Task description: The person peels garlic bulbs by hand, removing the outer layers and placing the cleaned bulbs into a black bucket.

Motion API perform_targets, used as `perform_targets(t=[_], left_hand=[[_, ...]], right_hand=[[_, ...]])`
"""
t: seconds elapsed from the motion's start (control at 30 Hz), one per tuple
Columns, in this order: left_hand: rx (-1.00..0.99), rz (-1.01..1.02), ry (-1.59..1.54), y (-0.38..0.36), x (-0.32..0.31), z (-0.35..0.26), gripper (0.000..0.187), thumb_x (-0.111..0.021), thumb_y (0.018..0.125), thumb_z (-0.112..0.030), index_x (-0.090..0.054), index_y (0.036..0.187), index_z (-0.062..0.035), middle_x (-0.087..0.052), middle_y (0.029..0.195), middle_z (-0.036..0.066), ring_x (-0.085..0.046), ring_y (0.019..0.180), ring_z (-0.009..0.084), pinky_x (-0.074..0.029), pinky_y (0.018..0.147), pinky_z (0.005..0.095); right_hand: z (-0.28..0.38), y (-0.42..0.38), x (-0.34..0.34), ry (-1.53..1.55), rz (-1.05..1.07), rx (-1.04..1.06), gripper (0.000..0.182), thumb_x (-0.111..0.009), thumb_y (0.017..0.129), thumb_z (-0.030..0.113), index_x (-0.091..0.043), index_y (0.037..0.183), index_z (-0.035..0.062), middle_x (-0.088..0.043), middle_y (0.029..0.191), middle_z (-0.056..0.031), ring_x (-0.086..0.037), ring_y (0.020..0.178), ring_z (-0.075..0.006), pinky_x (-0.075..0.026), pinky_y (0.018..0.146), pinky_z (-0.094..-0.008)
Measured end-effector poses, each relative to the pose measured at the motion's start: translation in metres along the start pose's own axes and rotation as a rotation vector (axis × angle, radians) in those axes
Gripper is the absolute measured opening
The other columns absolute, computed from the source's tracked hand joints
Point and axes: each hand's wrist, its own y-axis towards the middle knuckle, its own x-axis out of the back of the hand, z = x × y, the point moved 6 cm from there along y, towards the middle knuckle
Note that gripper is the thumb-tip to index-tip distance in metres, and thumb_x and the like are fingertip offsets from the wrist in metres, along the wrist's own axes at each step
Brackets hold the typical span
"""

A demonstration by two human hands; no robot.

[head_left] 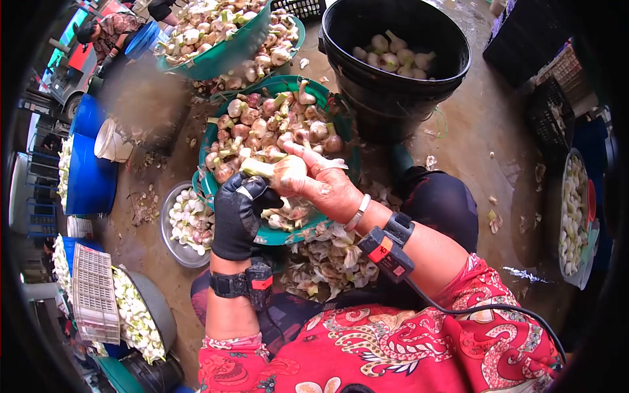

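A garlic bulb (288,173) with a thick pale stem is between my two hands, over a teal basin (205,154) of unpeeled garlic. My left hand (237,213), in a black glove, is curled closed against the bulb's lower side by the stem; its fingertips are partly hidden. A small white strip lies across the glove's thumb area. My right hand (334,188), bare, grips the bulb between thumb and fingers. A thin papery skin (333,164) clings to its fingers. Loose garlic skins (331,259) pile up below the basin, near my lap.
A black bucket (386,78) with some garlic bulbs stands ahead right. A metal bowl (185,257) of peeled cloves sits left. Behind the basin is a heaped green tub (223,52). Blue tubs (92,173) line the left; another person (111,36) works at far left.
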Motion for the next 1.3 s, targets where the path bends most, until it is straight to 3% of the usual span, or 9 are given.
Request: perform_targets(t=[0.3,0.37,0.43,0.5,0.8,1.1,1.17,1.23,1.3], left_hand=[[-0.146,-0.12,0.108,0.007,0.007,0.022,0.019,-0.05,0.085,0.003,-0.062,0.1,0.0047,-0.067,0.089,0.009,-0.064,0.076,0.014,-0.054,0.068,0.0275],[-0.508,0.042,0.659,0.0,-0.007,0.002,0.019,-0.05,0.088,0.0,-0.064,0.099,0.0045,-0.068,0.095,0.01,-0.067,0.079,0.021,-0.055,0.074,0.0318],[-0.38,0.048,0.344,0.003,-0.008,0.002,0.02,-0.051,0.09,-0.003,-0.061,0.105,0.0043,-0.066,0.098,0.01,-0.066,0.082,0.0205,-0.054,0.078,0.0324],[-0.105,0.055,-0.283,0.001,-0.013,0.01,0.028,-0.054,0.094,-0.009,-0.056,0.118,0.004,-0.064,0.104,0.009,-0.065,0.087,0.0196,-0.053,0.084,0.0336],[-0.042,0.039,-0.147,-0.003,0.001,0.021,0.029,-0.061,0.089,-0.008,-0.058,0.117,0.0013,-0.065,0.091,0.005,-0.06,0.069,0.0115,-0.048,0.063,0.0243],[-0.091,-0.026,0.151,-0.007,-0.003,0.004,0.025,-0.059,0.081,0.002,-0.067,0.105,0.0011,-0.066,0.082,0.002,-0.057,0.066,0.0073,-0.046,0.06,0.0216],[-0.122,0.007,0.15,-0.004,0.002,0.008,0.025,-0.058,0.082,0.001,-0.067,0.105,0.001,-0.067,0.083,0.002,-0.057,0.066,0.0072,-0.046,0.06,0.0215],[-0.103,-0.035,0.173,-0.005,0.006,0.011,0.026,-0.057,0.082,0.001,-0.067,0.105,0.0009,-0.067,0.086,0.003,-0.057,0.068,0.0071,-0.046,0.061,0.0212],[-0.081,-0.039,0.129,-0.005,0.007,0.015,0.026,-0.057,0.082,0.001,-0.067,0.105,0.0013,-0.067,0.089,0.004,-0.057,0.07,0.0076,-0.047,0.063,0.022]], right_hand=[[-0.018,0.004,0.011,0.372,0.079,-0.39,0.036,-0.051,0.095,0.031,-0.054,0.113,-0.0001,-0.062,0.094,-0.0101,-0.064,0.08,-0.0175,-0.052,0.063,-0.0285],[-0.003,0.009,0.021,-0.118,-0.018,-0.102,0.036,-0.051,0.095,0.03,-0.054,0.113,-0.0007,-0.062,0.095,-0.0103,-0.063,0.076,-0.0167,-0.051,0.06,-0.0288],[0.027,0.01,0.006,-0.768,0.113,0.388,0.032,-0.049,0.096,0.024,-0.053,0.117,-0.0005,-0.061,0.095,-0.0093,-0.061,0.074,-0.0148,-0.05,0.061,-0.0288],[0.007,0.011,0.014,0.053,-0.041,-0.209,0.031,-0.05,0.097,0.016,-0.051,0.124,0.001,-0.06,0.095,-0.0067,-0.059,0.075,-0.0121,-0.051,0.066,-0.0281],[0.01,0.006,-0.002,-0.038,0.092,-0.03,0.037,-0.052,0.098,0.024,-0.051,0.129,0.0047,-0.057,0.094,0.0006,-0.053,0.08,-0.0072,-0.047,0.073,-0.0242],[-0.035,0.002,0.005,0.5,-0.055,-0.507,0.04,-0.042,0.1,0.037,-0.055,0.119,0.0041,-0.062,0.093,-0.0131,-0.06,0.065,-0.0251,-0.043,0.049,-0.0289],[-0.031,0.005,0.008,0.515,-0.123,-0.442,0.036,-0.047,0.098,0.031,-0.055,0.12,0.0034,-0.063,0.094,-0.0137,-0.063,0.076,-0.0261,-0.047,0.057,-0.0289],[0.005,0.014,0.008,-0.346,0.095,-0.058,0.037,-0.06,0.09,0.024,-0.055,0.123,0.0069,-0.062,0.101,-0.0113,-0.063,0.086,-0.024,-0.05,0.07,-0.0307],[-0.004,0.009,0.014,-0.153,0.001,-0.434,0.052,-0.074,0.076,0.019,-0.056,0.124,0.0117,-0.059,0.111,-0.0096,-0.061,0.099,-0.0232,-0.049,0.081,-0.0339]])
